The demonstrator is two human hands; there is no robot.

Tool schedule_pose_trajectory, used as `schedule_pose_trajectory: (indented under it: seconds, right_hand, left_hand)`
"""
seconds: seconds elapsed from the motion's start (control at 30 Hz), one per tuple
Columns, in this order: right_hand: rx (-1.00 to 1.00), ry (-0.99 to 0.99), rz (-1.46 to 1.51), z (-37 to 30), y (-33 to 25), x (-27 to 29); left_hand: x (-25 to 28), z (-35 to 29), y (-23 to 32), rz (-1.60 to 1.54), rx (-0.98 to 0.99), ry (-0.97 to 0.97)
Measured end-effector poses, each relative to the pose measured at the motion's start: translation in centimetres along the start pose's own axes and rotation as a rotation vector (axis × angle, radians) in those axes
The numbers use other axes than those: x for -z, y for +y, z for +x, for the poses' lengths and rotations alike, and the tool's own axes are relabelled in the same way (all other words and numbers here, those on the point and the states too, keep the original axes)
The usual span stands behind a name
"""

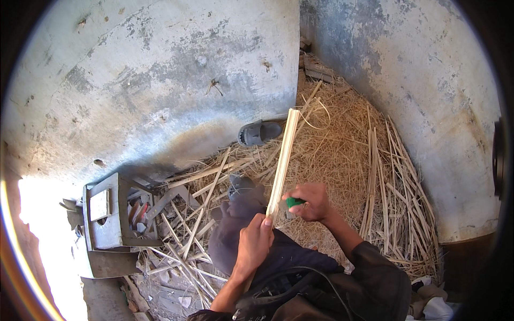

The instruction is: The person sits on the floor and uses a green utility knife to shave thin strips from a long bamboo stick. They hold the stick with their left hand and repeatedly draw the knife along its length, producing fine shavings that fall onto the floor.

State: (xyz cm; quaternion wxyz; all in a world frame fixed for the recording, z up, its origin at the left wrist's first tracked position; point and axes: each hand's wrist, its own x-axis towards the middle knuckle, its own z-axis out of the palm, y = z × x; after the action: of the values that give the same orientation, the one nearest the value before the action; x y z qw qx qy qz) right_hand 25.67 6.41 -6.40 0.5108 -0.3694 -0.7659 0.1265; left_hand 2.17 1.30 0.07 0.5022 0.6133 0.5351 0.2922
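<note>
My left hand [255, 243] is closed around the lower part of a long pale split-bamboo piece [284, 155], which slants up and away from me over my lap. Its far end looks split into narrow strips. Just right of its lower part, my right hand [315, 200] is closed on a green-handled knife [295, 202]. The short blade is hard to make out and seems to lie close against the bamboo. A thin curled shaving [319, 115] shows beside the bamboo's far end.
A heap of fine shavings [342, 134] covers the floor ahead. Bundled strips [407, 198] lie along the right wall, and loose strips [187, 235] cross at left. A grey wooden box [107, 211] with items inside stands at left. A dark clog [259, 132] lies by the wall.
</note>
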Motion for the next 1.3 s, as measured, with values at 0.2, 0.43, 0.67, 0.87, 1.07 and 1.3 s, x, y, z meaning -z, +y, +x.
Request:
schedule_pose_trajectory:
  seconds: [0.2, 0.43, 0.67, 0.87, 1.07, 1.3]
  right_hand:
    - [0.050, -0.036, -0.011, -0.4, -1.1, -0.9]
    - [-0.010, -0.001, -0.073, -0.9, -1.2, -1.5]
    - [0.021, 0.042, -0.200, -0.4, -1.4, -1.4]
    - [0.052, -0.001, -0.289, 0.6, -1.5, -0.3]
    - [0.048, 0.038, -0.289, 0.9, -0.3, -0.2]
    - [0.025, 0.113, -0.256, 3.3, 2.6, 1.0]
  left_hand:
    - [0.0, -0.1, 0.5, 0.005, 0.010, 0.008]
    - [0.1, 0.1, 0.0, -0.037, 0.020, -0.007]
    - [0.3, 0.1, 0.0, -0.084, 0.046, -0.033]
    - [0.1, 0.2, -0.9, -0.069, -0.018, -0.013]
    - [0.2, 0.2, -0.5, -0.053, -0.038, -0.012]
    - [0.1, 0.0, 0.1, -0.069, -0.027, 0.020]
